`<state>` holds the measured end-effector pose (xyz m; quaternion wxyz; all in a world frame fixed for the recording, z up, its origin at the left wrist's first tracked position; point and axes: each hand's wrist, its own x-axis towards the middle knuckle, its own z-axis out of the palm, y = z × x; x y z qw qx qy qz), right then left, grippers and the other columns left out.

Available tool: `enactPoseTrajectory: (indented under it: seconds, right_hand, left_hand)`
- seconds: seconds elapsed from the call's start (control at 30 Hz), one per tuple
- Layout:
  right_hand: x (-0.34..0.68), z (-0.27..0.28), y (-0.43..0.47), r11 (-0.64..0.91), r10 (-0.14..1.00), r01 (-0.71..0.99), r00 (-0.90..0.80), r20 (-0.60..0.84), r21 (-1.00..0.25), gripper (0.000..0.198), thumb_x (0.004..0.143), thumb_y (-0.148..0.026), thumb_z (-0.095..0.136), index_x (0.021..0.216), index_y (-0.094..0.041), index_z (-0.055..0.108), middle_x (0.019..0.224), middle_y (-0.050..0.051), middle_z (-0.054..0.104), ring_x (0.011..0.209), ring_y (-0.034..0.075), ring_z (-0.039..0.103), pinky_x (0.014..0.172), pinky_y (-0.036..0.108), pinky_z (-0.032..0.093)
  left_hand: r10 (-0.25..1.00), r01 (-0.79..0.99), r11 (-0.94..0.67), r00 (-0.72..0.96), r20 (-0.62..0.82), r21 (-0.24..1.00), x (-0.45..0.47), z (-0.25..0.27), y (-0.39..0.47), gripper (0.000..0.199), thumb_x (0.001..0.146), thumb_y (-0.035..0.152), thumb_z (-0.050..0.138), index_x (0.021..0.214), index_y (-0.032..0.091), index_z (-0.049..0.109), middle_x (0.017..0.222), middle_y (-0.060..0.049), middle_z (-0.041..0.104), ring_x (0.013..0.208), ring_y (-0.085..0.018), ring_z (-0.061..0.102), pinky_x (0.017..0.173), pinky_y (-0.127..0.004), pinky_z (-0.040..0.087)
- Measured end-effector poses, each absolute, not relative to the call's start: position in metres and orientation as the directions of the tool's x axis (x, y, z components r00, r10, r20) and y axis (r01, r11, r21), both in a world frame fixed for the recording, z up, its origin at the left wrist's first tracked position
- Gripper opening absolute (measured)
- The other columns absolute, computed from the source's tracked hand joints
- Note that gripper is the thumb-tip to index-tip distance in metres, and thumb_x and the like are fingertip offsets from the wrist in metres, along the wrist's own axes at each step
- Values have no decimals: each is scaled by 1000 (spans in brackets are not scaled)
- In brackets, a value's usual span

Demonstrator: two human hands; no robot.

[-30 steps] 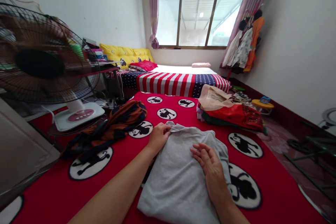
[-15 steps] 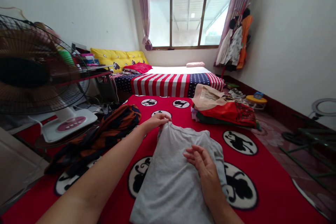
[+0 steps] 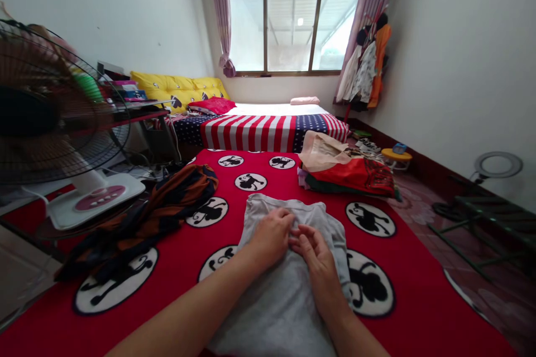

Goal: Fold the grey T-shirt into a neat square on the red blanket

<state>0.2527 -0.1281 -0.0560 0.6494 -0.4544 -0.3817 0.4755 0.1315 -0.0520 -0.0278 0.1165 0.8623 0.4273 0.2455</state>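
A light grey shirt (image 3: 276,301) lies folded lengthwise on the red blanket in front of me, its neckline at the far end. My left hand (image 3: 274,232) rests on the upper middle of the shirt, its fingers curled down and closed on the cloth. Right beside it, my right hand (image 3: 316,256) lies on the shirt with loosely bent fingers, the thumb apart. The fingertips of both hands nearly meet. Left of the shirt is a crumpled dark and rust-brown garment (image 3: 167,212).
The red blanket (image 3: 419,284) has monkey prints. A pile of folded clothes (image 3: 349,170) sits at its far right. At left stands a fan (image 3: 100,195). Behind is a bed (image 3: 255,131) with a striped cover. A green folding stool (image 3: 494,228) and ring light (image 3: 498,164) are at right.
My left hand has left the shirt's far left corner and moved right and nearer, onto its middle beside my right hand. The right hand stays on the shirt. The view has shifted slightly.
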Motion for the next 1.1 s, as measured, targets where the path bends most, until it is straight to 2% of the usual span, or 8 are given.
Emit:
enactPoseTrajectory:
  seconds: [0.1, 0.23, 0.4, 0.57, 0.77, 0.9, 1.0, 1.1]
  right_hand:
    - [260, -55, -125, 168, 925, -496, 378, -38, -852, 45, 79, -45, 68, 114, -25, 48, 118, 7, 61, 98, 22, 68, 87, 39, 54]
    - [271, -50, -121, 272, 826, -641, 538, -168, -717, 40, 77, -40, 66, 107, -25, 44, 107, 6, 65, 108, 21, 64, 96, 41, 50]
    - [268, -44, -124, 317, 771, -566, 621, -140, -761, 40, 75, -41, 68, 107, -23, 51, 113, 5, 62, 105, 19, 65, 88, 35, 53]
    - [267, -47, -126, 250, 840, -447, 541, -37, -859, 35, 75, -44, 69, 98, -20, 60, 110, 5, 62, 96, 18, 65, 70, 26, 55]
    - [274, -54, -124, 285, 804, -494, 590, -75, -822, 35, 74, -42, 70, 98, -21, 56, 100, 1, 62, 92, 17, 67, 71, 30, 57]
    - [270, -53, -126, 253, 839, -443, 543, -34, -860, 34, 77, -44, 68, 98, -19, 58, 103, 2, 63, 83, 15, 67, 65, 25, 56]
    - [269, -51, -127, 247, 852, -435, 524, -20, -866, 34, 78, -44, 67, 99, -19, 59, 101, 2, 64, 78, 14, 67, 62, 24, 56]
    - [270, -50, -127, 258, 842, -439, 539, -23, -861, 33, 78, -44, 67, 97, -19, 59, 99, 2, 64, 78, 14, 67, 61, 24, 56]
  left_hand:
    - [802, 731, -595, 518, 297, 334, 129, -44, -56, 43, 95, 27, 40, 136, 19, 51, 143, -9, 50, 133, -25, 43, 112, -43, 32]
    - [838, 799, -544, 498, 225, 257, 117, -52, -48, 50, 96, 35, 41, 144, 19, 43, 154, -9, 33, 143, -26, 28, 117, -44, 25]
    - [848, 813, -527, 480, 226, 248, 119, -46, -54, 51, 95, 37, 44, 142, 17, 45, 154, -10, 32, 143, -26, 28, 117, -43, 25]
    - [756, 719, -654, 628, 185, 235, 102, -43, -39, 56, 90, 55, 50, 141, 31, 46, 155, -4, 31, 144, -26, 25, 116, -47, 25]
    - [892, 888, -435, 400, 211, 153, 80, -39, -21, 43, 94, 39, 49, 136, 27, 52, 154, -9, 34, 143, -31, 27, 113, -56, 26]
    - [809, 807, -553, 462, 363, 207, 88, -27, -38, 36, 85, 35, 63, 120, 27, 64, 136, -8, 55, 125, -27, 49, 102, -40, 42]
    - [820, 773, -569, 506, 268, 280, 89, -23, -41, 20, 78, 33, 66, 98, 29, 70, 103, -2, 67, 97, -21, 62, 77, -29, 51]
    - [878, 846, -469, 418, 232, 252, 86, -23, -38, 12, 78, 19, 58, 80, 23, 70, 87, -3, 67, 82, -20, 63, 69, -28, 48]
